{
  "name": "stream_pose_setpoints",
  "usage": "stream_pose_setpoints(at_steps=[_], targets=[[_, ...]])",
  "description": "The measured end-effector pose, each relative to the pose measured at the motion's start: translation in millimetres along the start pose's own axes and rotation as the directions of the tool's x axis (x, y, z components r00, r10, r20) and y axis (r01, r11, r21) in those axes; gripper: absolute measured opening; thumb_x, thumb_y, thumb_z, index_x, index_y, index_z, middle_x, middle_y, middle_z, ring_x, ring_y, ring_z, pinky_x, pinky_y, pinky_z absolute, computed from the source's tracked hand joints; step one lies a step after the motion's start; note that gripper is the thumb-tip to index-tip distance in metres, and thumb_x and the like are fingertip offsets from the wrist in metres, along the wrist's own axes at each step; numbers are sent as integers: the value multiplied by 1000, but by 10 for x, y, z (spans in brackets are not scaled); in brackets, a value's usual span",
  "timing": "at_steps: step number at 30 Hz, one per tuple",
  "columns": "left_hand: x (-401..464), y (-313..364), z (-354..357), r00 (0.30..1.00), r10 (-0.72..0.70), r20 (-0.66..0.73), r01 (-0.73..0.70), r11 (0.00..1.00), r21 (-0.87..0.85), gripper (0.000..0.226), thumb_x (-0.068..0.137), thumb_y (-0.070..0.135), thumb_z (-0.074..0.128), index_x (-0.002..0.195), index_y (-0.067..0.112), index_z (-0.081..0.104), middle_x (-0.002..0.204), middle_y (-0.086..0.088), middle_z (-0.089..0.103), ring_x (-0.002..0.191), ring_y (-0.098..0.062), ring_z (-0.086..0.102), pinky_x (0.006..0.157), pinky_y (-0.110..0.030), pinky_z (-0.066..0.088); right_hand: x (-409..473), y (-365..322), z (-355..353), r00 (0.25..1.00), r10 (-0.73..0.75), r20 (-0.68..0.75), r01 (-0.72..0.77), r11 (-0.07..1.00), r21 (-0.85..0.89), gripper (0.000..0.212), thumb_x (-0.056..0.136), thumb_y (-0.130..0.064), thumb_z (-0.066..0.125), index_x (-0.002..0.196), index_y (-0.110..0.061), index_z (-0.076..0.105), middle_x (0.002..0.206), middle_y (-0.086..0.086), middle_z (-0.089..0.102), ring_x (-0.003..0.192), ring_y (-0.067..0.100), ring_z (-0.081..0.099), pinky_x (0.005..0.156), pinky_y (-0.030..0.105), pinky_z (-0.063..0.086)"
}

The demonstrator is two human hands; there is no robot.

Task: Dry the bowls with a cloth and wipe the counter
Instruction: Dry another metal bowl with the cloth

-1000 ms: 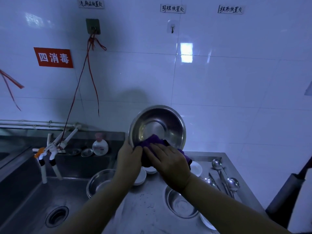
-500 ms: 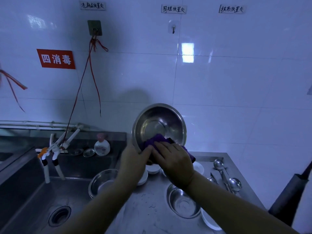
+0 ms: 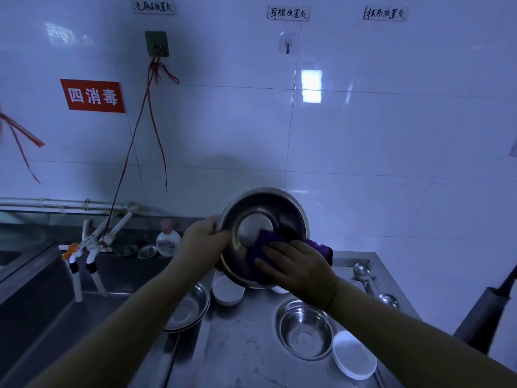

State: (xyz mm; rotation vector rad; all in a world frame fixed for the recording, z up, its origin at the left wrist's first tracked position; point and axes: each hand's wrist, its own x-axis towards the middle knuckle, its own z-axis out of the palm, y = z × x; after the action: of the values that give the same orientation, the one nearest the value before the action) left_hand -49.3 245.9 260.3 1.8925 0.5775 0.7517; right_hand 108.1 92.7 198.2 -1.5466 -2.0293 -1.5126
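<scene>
— Counter [image 3: 251,357] first: what's on it?
— Steel, wet with droplets, carrying a small steel bowl [image 3: 306,330] and white dishes [image 3: 354,358].
— And the big bowl [image 3: 251,219]?
— Held tilted above the counter; the left hand [image 3: 202,243] grips its left rim.
— The cloth [image 3: 264,245]?
— Purple, inside the big bowl, pressed there by the right hand [image 3: 298,268], fingers spread over it.

My left hand [image 3: 202,242] holds the big bowl [image 3: 261,236] above the surface [image 3: 240,345]; the cloth [image 3: 268,247] sits inside under my right fingers [image 3: 275,260]. Below-right rests a smaller bowl [image 3: 306,329]; ladles [image 3: 372,284], I think, lie farther right
</scene>
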Motion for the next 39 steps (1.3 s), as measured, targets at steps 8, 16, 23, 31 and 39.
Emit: stream_pose_setpoints(at_steps=[8, 16, 23, 31, 39], targets=[[-413, -140, 531, 981, -131, -144, 60, 906, -418, 30, 87, 1, 55, 102, 26, 57, 87, 2, 69, 75, -11, 68, 64, -28, 58, 204, -276, 47, 968, 245, -56, -246, 969, -2, 21, 93, -22, 61, 110, -13, 70, 103, 10, 71, 93, 23, 68, 72, 35, 55], [-85, -145, 112, 998, -62, 15, 63, 995, -82, 16, 74, 2, 54, 74, 15, 63, 62, -5, 64, 60, -24, 62, 54, -35, 52, 81, -103, -23, 999, 29, -15, -29, 999, -19, 20, 89, -11, 61, 103, -15, 75, 99, 10, 72, 88, 24, 69, 67, 34, 54], [13, -64, 46, 992, -63, -109, 57, 997, -61, 2, 66, 19, 61, 65, 19, 63, 52, 4, 59, 51, -12, 55, 49, -28, 45, 143, -61, 1, 997, 62, -40, -63, 998, -12, 22, 93, -10, 54, 98, -14, 75, 95, 10, 72, 84, 25, 69, 66, 33, 54], [-254, -202, 348, 988, -140, -61, 114, 942, -316, 35, 81, -10, 47, 105, 13, 56, 88, -21, 64, 76, -36, 65, 66, -50, 58, 171, -281, 66, 984, 176, -25, -176, 984, -3, 23, 95, -17, 56, 113, -12, 69, 103, 11, 71, 91, 24, 68, 69, 34, 54], [77, -106, -129, 977, -83, 197, 47, 982, 182, 15, 74, -4, 53, 83, 1, 64, 76, -23, 67, 63, -35, 65, 52, -31, 55, -30, -3, -55, 995, -96, 39, 94, 994, 54, 17, 89, -13, 61, 94, -18, 76, 94, 8, 73, 86, 22, 69, 69, 33, 55]])
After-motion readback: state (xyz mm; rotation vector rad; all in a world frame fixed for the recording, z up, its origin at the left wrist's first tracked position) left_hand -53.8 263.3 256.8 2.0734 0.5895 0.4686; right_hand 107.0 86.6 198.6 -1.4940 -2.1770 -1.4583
